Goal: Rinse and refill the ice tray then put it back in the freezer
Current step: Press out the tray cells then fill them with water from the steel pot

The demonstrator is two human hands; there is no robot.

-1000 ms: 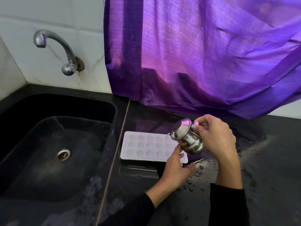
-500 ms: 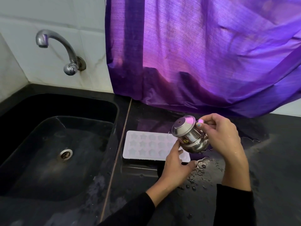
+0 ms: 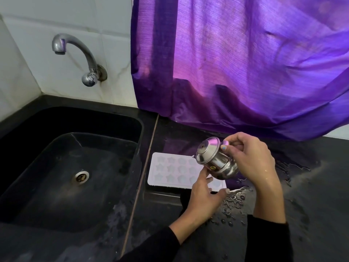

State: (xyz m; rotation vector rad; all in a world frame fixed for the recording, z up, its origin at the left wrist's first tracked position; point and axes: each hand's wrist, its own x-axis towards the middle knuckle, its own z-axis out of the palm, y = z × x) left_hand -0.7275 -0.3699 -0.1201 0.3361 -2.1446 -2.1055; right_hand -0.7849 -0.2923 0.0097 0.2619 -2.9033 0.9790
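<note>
Ice tray: white, with star-shaped cells, laid flat on the black counter at centre frame, just right of the sink. Its right end is hidden behind the hands and pot. Whether the cells hold water cannot be told.

Pot: small steel vessel with lid and a thin spout, tilted to the left above the tray's right end. A small yellow sticker is seen on its belly.

Right hand: fingers closed around the pot from the right side, thumb pressed near the lid; wet drops are seen on the back of the hand.

Left hand: placed below the pot, fingers loosely spread, one fingertip touching the pot's underside; nothing is gripped. Both arms are covered by black sleeves.

Sink: black basin with a steel drain, filling the left of the frame.

Tap: chrome, wall-mounted, upper left; no stream is seen.

Curtain: purple, hung across the upper right, its hem lying on the counter.

Water drops: scattered on the counter beside the tray's right end.
</note>
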